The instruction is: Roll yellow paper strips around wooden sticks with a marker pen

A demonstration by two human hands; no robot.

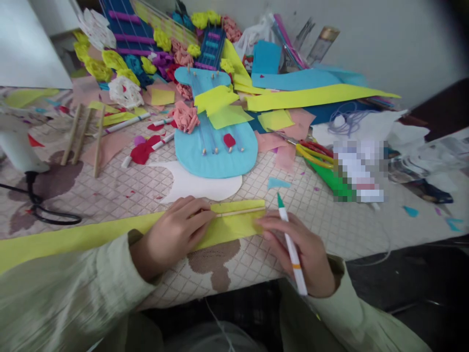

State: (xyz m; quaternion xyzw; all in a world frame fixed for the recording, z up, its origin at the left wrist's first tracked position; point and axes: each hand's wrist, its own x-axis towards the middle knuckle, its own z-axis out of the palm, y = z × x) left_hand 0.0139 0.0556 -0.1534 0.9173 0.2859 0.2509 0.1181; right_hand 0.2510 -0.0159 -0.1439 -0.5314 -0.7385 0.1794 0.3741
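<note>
A long yellow strip point(223, 236), looking like crepe paper or felt, runs from the left edge to the middle of the table's front. My left hand point(178, 230) presses a thin wooden stick point(241, 212) flat along this strip, fingers bent over the stick's left part. At the strip's right end is my right hand point(306, 249), its fingertips by the yellow edge. Between its fingers it grips a white marker point(290, 239) with a green tip pointing up and away. Beyond the strip lie a white cut-out point(205, 188) and a light blue guitar-like shape point(216, 161) with strings.
Left are a glue gun point(18, 142) with a black cord and several wooden sticks point(98, 142). Yellow-handled scissors point(315, 152) lie right of the blue shape. Crumpled paper flowers point(124, 92) and blue pieces crowd the back. Paper scraps point(278, 183) dot the cloth.
</note>
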